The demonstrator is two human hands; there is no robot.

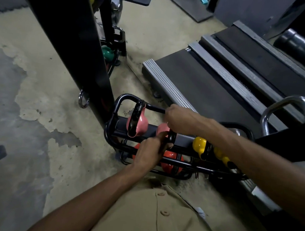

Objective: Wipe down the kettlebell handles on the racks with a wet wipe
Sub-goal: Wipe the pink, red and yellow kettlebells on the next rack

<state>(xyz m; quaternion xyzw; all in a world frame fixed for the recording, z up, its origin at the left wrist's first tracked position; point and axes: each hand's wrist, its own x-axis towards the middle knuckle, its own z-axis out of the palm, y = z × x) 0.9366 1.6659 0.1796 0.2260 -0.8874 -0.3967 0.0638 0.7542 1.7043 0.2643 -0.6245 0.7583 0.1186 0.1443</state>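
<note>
A low black rack [110,128] on the floor holds coloured kettlebells. The pink kettlebell [138,123] at its left end has a black handle [136,114] standing upward. A second pink kettlebell [162,129] sits beside it. My left hand [149,152] grips the lower part of that second bell's black handle [171,137]. My right hand [181,121] is curled over the handle's upper part, by the rack's top rail [155,108]. No wipe shows; it may be hidden inside a hand. Yellow kettlebells [199,144] sit to the right, red ones [170,156] on the lower shelf.
A thick black upright post [77,45] stands just left of the rack, with a second rack of kettlebells [107,52] behind it. Treadmill decks [214,80] lie close on the right, with a chrome handle [291,106]. The bare concrete floor [30,105] spreads to the left.
</note>
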